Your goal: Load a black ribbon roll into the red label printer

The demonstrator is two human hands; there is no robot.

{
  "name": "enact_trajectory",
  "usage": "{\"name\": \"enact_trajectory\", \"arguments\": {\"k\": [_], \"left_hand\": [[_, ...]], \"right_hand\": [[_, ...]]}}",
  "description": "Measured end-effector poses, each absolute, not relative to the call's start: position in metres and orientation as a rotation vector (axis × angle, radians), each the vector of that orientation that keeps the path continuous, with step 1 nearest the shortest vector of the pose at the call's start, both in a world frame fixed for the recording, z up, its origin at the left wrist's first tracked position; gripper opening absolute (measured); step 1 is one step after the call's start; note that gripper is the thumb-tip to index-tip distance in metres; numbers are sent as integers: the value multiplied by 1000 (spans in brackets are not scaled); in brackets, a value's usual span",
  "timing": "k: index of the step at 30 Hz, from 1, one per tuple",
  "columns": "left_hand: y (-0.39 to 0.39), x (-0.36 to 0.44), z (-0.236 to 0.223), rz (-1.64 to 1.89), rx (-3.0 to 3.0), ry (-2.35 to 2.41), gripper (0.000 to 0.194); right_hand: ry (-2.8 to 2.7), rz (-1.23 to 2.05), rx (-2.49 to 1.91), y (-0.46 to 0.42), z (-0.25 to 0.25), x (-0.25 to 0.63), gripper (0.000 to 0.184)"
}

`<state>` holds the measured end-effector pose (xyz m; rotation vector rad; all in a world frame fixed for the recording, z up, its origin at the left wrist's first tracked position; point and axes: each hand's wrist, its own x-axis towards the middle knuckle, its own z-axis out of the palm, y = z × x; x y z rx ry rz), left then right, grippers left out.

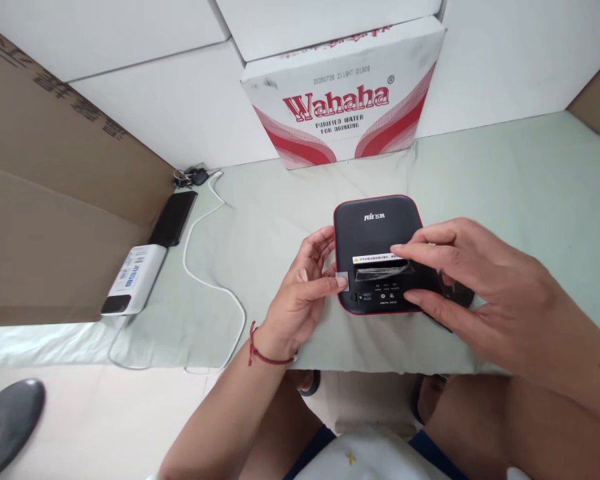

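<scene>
A small black portable printer (375, 233) with a red rim sits over the cloth-covered table in front of me. It has a long slot, a white warning label and small icons on top. My left hand (313, 283) grips its left side, with the thumb on a grey tab (343, 281) and the fingers around the edge. My right hand (480, 287) reaches in from the right with thumb and fingers apart. Its fingertips rest on the top, on both sides of the slot. A dark object (455, 291), partly hidden under the right hand, lies beside the printer; I cannot make out what it is.
A Wahaha water carton (345, 107) leans against the white wall. Along the left cardboard box (55, 200) lie a white power bank (135, 277), a dark flat phone-like object (174, 219) and keys (193, 177). A white cable (186, 257) curls across the green cloth (270, 220).
</scene>
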<state>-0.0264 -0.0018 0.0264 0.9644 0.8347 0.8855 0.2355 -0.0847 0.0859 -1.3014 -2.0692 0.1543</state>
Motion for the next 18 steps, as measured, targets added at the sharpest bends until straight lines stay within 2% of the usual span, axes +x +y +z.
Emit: {"name": "enact_trajectory", "arguments": {"k": [9, 14, 18], "left_hand": [[13, -35, 20, 752, 1019, 870, 103], [9, -35, 11, 775, 1094, 872, 96], [0, -32, 9, 921, 1261, 943, 72]], "right_hand": [[-2113, 166, -1276, -88, 88, 225, 28], [-2181, 139, -1212, -86, 89, 228, 27], [-2043, 167, -1349, -84, 89, 219, 24]]}}
